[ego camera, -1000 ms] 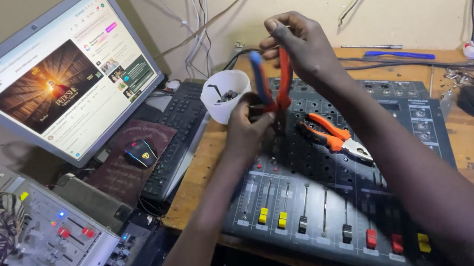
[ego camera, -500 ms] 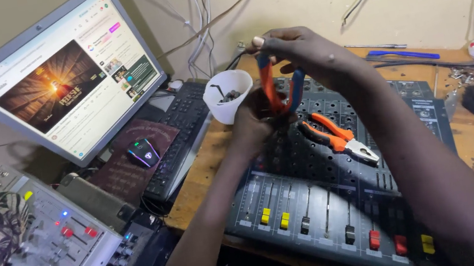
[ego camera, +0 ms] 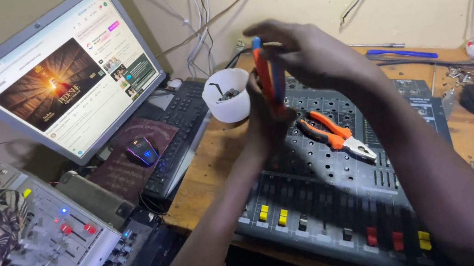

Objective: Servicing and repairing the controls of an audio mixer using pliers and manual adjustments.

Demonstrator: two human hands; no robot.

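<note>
Worn wooden table (ego camera: 206,175), glossy white plastic cup (ego camera: 228,104)

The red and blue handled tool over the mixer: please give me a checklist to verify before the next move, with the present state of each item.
1. Right hand grips the red and blue handled tool: ok.
2. Left hand supports it from below: ok.
3. Tool tip in view: cannot tell, hidden behind the left hand.
4. White cup upright, apart from the hands: ok.
5. Orange pliers off the mixer: not ok, they lie on its panel.
6. Cables near the tool: ok, none close.
</note>
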